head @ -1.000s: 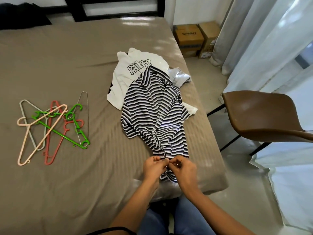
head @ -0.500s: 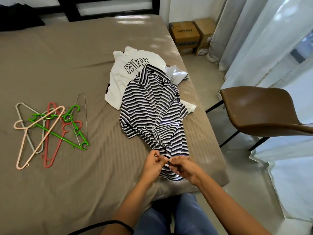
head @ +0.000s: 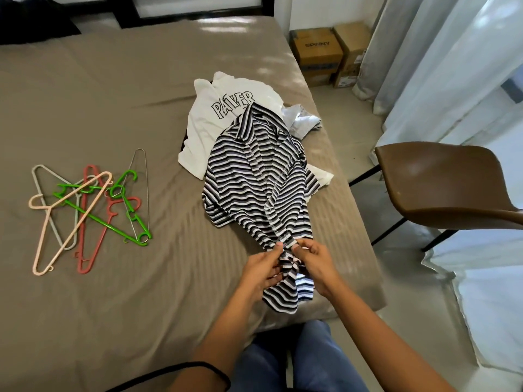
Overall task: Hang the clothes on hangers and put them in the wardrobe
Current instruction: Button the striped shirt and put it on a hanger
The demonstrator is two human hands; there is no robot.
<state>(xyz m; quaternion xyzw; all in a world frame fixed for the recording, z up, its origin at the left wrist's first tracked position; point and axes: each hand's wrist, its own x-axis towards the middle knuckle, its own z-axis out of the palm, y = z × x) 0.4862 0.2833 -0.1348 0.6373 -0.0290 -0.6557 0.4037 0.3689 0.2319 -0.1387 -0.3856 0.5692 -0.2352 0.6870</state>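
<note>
A black-and-white striped shirt (head: 254, 176) lies stretched along the right side of the bed, collar away from me. My left hand (head: 263, 268) and my right hand (head: 314, 264) both pinch its bunched lower front near the bed's near edge, fingertips close together. Under its collar lies a white T-shirt (head: 220, 108) with black lettering, and a pale crumpled garment (head: 304, 123) sits to the right of that. A loose pile of hangers (head: 85, 205), pink, green, red, grey and wire, lies on the left of the bed.
The bed (head: 113, 94) has a taupe sheet and a dark frame at the head. A brown chair (head: 441, 185) stands right of the bed. Two cardboard boxes (head: 328, 52) sit on the floor by pale curtains (head: 441, 66). No wardrobe is in view.
Both hands have stayed on the shirt's lower front, shifting slightly along the fabric. More of the striped hem now hangs below my fingers. The hangers and other clothes have not moved.
</note>
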